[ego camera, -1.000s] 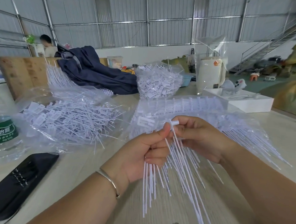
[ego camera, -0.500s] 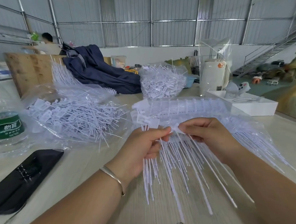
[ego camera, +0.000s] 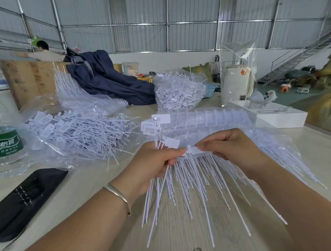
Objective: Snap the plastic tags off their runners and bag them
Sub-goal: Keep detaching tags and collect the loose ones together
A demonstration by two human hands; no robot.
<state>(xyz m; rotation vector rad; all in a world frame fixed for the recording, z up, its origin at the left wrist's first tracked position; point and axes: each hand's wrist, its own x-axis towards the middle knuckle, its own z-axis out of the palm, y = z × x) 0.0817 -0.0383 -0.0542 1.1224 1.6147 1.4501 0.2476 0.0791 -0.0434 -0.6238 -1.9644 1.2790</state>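
My left hand (ego camera: 154, 163) grips a bunch of loose white tags (ego camera: 155, 190) whose thin tails hang down below the fist and whose flat heads stick up above it. My right hand (ego camera: 235, 149) pinches a runner of white tags (ego camera: 196, 151) by its top bar, with the tails fanning down over the table. The two hands nearly touch at the runner's left end. A clear bag of loose tags (ego camera: 79, 131) lies open at the left. Behind the hands lies another clear bag of runners (ego camera: 219, 121).
A green-labelled water bottle (ego camera: 3, 144) and a black pouch (ego camera: 20, 200) sit at the left. Further back are a full bag of tags (ego camera: 179, 93), a dark blue jacket (ego camera: 109, 81), a white tray (ego camera: 281, 117) and a wooden board (ego camera: 28, 78). A person stands far left.
Both hands have spread slightly apart along the runner. More tag heads now stand up above my left fist. The hanging tails have fanned wider.
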